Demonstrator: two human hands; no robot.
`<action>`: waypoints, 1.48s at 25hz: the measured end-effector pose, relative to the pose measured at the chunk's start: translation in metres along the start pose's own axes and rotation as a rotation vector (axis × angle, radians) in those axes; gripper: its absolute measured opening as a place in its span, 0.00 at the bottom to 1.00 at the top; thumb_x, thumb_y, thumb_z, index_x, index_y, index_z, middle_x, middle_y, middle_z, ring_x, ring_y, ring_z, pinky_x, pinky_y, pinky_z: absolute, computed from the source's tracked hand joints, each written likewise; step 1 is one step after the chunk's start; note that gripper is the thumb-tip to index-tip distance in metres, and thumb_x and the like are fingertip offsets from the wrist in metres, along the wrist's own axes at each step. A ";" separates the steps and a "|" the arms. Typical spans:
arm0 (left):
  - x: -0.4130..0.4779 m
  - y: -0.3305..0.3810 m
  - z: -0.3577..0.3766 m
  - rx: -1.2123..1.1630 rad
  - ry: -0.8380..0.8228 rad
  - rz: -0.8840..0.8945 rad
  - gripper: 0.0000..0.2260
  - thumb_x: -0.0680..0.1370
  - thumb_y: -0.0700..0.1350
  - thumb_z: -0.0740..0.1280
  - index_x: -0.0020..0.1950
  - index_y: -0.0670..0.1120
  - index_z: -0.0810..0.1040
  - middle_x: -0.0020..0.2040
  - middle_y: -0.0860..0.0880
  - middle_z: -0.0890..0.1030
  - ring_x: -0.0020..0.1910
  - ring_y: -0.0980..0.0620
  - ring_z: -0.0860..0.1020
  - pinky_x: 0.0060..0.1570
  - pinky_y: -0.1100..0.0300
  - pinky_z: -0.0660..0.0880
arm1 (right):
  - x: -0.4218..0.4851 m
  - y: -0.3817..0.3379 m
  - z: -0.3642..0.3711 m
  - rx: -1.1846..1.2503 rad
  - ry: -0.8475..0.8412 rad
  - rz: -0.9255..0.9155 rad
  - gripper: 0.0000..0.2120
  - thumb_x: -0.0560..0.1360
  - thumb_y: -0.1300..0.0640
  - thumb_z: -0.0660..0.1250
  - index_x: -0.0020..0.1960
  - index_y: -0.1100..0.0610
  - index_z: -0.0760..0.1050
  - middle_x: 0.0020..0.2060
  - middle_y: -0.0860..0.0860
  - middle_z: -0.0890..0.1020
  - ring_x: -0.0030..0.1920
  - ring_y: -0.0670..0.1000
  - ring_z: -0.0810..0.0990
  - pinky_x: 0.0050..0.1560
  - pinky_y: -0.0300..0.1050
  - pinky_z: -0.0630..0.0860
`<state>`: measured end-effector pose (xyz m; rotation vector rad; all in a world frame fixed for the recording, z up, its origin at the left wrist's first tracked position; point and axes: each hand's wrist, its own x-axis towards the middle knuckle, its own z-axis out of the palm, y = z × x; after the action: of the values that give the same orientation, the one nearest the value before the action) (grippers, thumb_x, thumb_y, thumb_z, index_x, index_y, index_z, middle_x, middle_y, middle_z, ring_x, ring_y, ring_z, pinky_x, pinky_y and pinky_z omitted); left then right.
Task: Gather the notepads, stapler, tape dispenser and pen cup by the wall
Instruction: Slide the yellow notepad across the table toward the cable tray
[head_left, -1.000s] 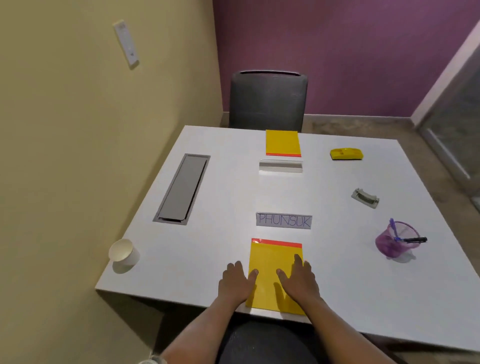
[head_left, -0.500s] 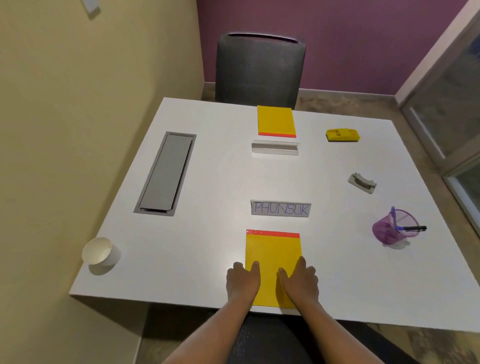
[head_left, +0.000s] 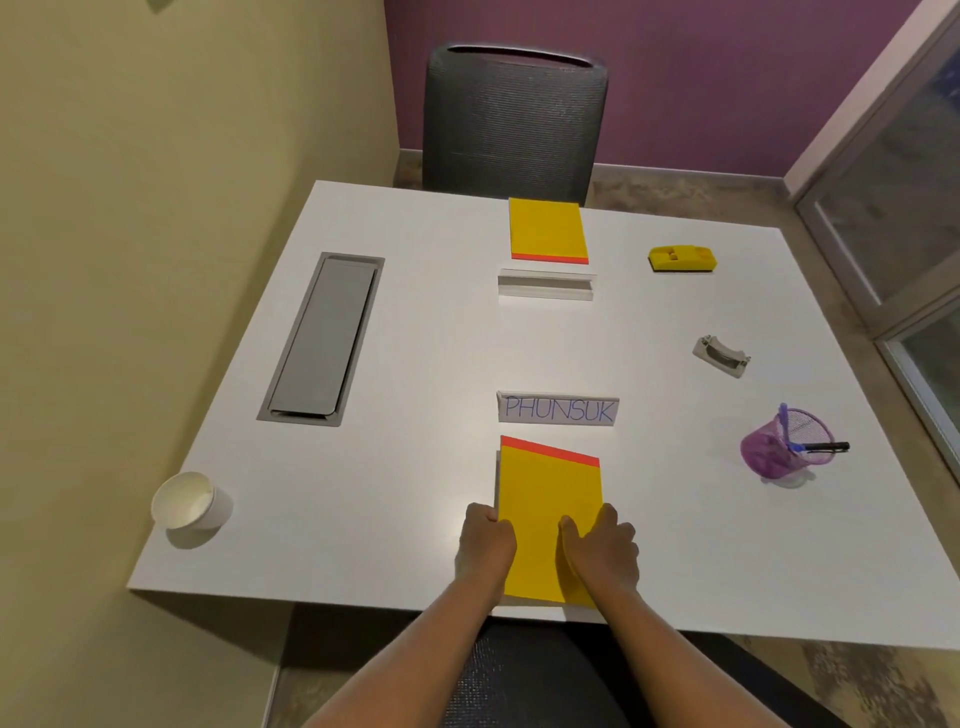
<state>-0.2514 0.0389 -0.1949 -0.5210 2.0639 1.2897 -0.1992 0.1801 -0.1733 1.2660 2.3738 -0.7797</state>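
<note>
A yellow notepad with a red top strip (head_left: 548, 499) is at the near table edge, its left side tilted up off the white table (head_left: 431, 353). My left hand (head_left: 484, 545) grips its left edge and my right hand (head_left: 602, 548) holds its lower right part. A second yellow notepad (head_left: 546, 228) lies flat at the far edge. At the far right sits a yellow tape dispenser (head_left: 681, 258), nearer is a grey stapler (head_left: 722, 355), and a purple mesh pen cup (head_left: 784, 448) with pens stands at the right.
A name card reading PHUNSUK (head_left: 558, 409) stands just beyond the near notepad, and a blank card holder (head_left: 545, 285) near the far one. A grey cable hatch (head_left: 323, 339) is set in the table by the beige wall. A white paper cup (head_left: 189, 501) stands near left. A dark chair (head_left: 514, 117) faces me.
Both hands went from lying flat on the near notepad to gripping it, and its left side has risen off the table. The camera has tilted further down.
</note>
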 end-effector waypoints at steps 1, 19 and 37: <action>-0.001 0.003 -0.001 0.014 0.006 0.028 0.07 0.76 0.41 0.60 0.48 0.53 0.69 0.43 0.49 0.78 0.40 0.49 0.78 0.42 0.49 0.78 | 0.000 -0.001 0.000 0.030 0.004 0.010 0.35 0.78 0.36 0.61 0.76 0.56 0.58 0.70 0.60 0.70 0.68 0.63 0.73 0.62 0.58 0.75; 0.035 0.017 -0.168 -0.150 0.297 0.218 0.10 0.83 0.44 0.60 0.63 0.51 0.74 0.53 0.47 0.82 0.47 0.47 0.79 0.50 0.48 0.77 | -0.024 -0.141 0.046 0.612 -0.105 -0.068 0.16 0.80 0.56 0.61 0.67 0.54 0.73 0.62 0.55 0.79 0.53 0.53 0.75 0.51 0.48 0.72; 0.168 0.062 -0.341 0.203 0.379 0.126 0.23 0.82 0.55 0.61 0.74 0.46 0.69 0.71 0.40 0.70 0.66 0.38 0.73 0.65 0.43 0.73 | -0.011 -0.328 0.119 0.454 -0.230 -0.298 0.22 0.77 0.59 0.62 0.70 0.53 0.74 0.62 0.56 0.81 0.61 0.57 0.79 0.61 0.52 0.76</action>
<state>-0.5156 -0.2400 -0.1654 -0.5850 2.5451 1.0961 -0.4633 -0.0484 -0.1610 0.9088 2.2944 -1.5356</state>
